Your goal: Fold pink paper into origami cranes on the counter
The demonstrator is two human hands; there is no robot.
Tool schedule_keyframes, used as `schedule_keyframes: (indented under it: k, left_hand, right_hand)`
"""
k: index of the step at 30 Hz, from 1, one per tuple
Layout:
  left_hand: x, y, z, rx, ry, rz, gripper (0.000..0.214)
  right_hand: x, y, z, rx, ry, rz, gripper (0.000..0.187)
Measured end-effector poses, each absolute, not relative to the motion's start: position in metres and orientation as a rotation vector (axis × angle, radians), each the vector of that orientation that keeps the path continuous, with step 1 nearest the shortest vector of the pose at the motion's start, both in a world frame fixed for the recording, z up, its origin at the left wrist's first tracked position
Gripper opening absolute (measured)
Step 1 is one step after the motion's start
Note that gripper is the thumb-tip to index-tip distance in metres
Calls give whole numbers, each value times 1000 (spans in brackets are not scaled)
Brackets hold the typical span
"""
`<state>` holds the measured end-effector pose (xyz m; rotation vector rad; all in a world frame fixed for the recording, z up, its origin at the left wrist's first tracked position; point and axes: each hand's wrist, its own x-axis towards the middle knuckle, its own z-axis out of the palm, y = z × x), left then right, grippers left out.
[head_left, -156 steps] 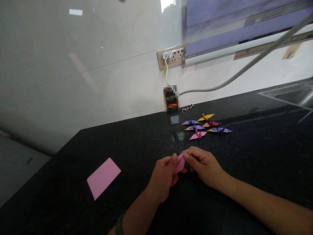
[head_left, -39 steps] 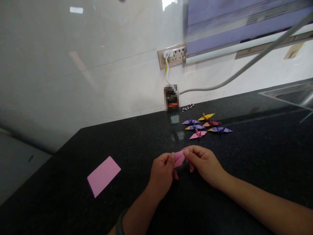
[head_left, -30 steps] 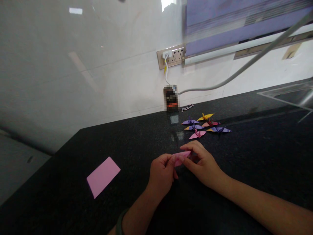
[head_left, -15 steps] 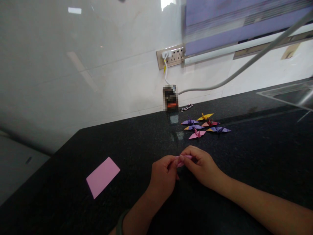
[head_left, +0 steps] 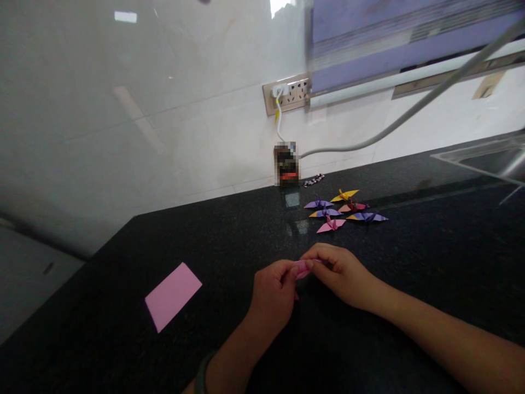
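Note:
A small folded pink paper sits pinched between both my hands, low over the black stone counter. My left hand grips its left end with thumb and fingers closed. My right hand curls over its right end, fingers pressed together on it. Most of the paper is hidden by my fingers. A flat pink paper sheet lies on the counter to the left of my hands.
Several folded paper cranes in purple, yellow, red and pink lie beyond my hands. A small dark device stands against the wall, plugged by a white cable into a socket strip. A sink edge is at the far right.
The pink paper stood up between my fingertips earlier; now it lies flatter and is mostly covered by my fingers. Both hands stayed in the same place.

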<state>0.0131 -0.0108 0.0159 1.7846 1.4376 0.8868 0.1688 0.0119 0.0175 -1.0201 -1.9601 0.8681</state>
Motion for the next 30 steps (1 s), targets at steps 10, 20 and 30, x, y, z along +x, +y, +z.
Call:
schedule_keyframes:
  k: [10, 20, 30]
  left_hand:
    - [8, -11, 18, 1915, 1466, 817, 28]
    - [7, -9, 17, 1834, 1467, 805, 28]
    - [6, -7, 16, 1658, 1437, 790, 28]
  right_hand:
    - [183, 21, 21, -1059, -2099, 866, 15]
    - [195, 26, 31, -1030, -2180, 998, 28]
    - [192, 28, 25, -1149, -1888, 1233, 19]
